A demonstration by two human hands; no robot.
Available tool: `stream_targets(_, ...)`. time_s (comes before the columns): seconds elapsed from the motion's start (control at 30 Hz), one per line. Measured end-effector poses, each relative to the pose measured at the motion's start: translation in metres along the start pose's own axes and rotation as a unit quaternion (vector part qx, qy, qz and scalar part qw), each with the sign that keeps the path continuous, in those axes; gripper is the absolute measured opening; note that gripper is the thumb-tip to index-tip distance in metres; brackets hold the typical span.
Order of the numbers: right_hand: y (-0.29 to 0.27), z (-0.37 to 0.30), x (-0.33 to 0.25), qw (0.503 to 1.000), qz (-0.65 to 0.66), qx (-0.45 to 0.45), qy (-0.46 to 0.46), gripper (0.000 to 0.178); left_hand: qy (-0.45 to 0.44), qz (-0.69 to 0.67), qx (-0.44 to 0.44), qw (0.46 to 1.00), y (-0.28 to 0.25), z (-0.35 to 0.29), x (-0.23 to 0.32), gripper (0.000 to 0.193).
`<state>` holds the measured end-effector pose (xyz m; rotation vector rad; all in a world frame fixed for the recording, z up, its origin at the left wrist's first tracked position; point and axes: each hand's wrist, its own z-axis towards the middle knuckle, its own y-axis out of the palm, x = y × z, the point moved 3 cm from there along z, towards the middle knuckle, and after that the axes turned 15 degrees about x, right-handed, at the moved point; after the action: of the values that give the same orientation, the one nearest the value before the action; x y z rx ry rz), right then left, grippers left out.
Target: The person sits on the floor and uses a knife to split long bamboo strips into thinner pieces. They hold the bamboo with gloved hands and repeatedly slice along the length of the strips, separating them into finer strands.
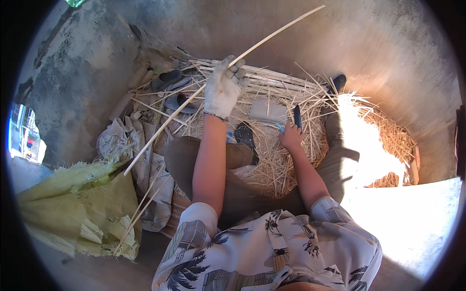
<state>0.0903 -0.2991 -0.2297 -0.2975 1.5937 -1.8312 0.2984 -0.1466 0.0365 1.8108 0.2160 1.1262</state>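
Observation:
My left hand (223, 89), in a whitish work glove, is closed round a long pale wooden strip (165, 125), which looks like split bamboo. The strip runs slantwise from the upper right down to the lower left, raised above the litter. Lower and to the right, my bare right hand (292, 137) is closed on a knife with a dark, broad blade (297, 116) pointing away from me. A small blue piece (280, 128) sticks out beside the fingers; whether it belongs to the knife I cannot tell. The two hands are apart.
Shavings (272, 169) cover the floor between my legs. A grey block (268, 111) lies beyond my right hand. Long strips (286, 80) lie along the far wall, with dark shoes (167, 80) to their left. A yellowish sack (82, 208) is at left. Sunlit shavings (388, 140) heap at right.

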Motion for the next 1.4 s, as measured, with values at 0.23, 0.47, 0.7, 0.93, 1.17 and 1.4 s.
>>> stream_targets(0.23, -0.121, 0.06, -0.02, 0.638, 0.7, -0.091, 0.308, 0.022, -0.03, 0.029, -0.068, 0.997, 0.021, -0.018, -0.023, 0.037)
stream_targets(0.47, -0.299, 0.037, -0.056, 0.563, 0.803, 0.05, 0.189, 0.045, -0.11, 0.074, -0.187, 0.973, 0.072, -0.066, -0.075, 0.048)
stream_targets(0.7, -0.347, 0.006, -0.019, 0.55, 0.805, 0.13, 0.181, 0.034, -0.091, 0.24, -0.172, 0.951, 0.092, -0.158, -0.114, 0.043)
stream_targets(0.93, -0.368, -0.012, -0.021, 0.536, 0.833, 0.073, 0.114, 0.037, 0.487, 0.533, -0.361, 0.59, 0.147, -0.282, -0.016, 0.047)
stream_targets(1.17, -0.37, -0.031, -0.026, 0.542, 0.838, -0.03, 0.056, 0.039, 0.228, 0.729, -0.258, 0.591, 0.129, -0.251, -0.011, 0.053)
stream_targets(1.4, -0.357, -0.023, -0.036, 0.554, 0.827, -0.066, 0.074, 0.04, -0.34, 0.117, -0.109, 0.927, 0.048, -0.268, -0.055, 0.037)
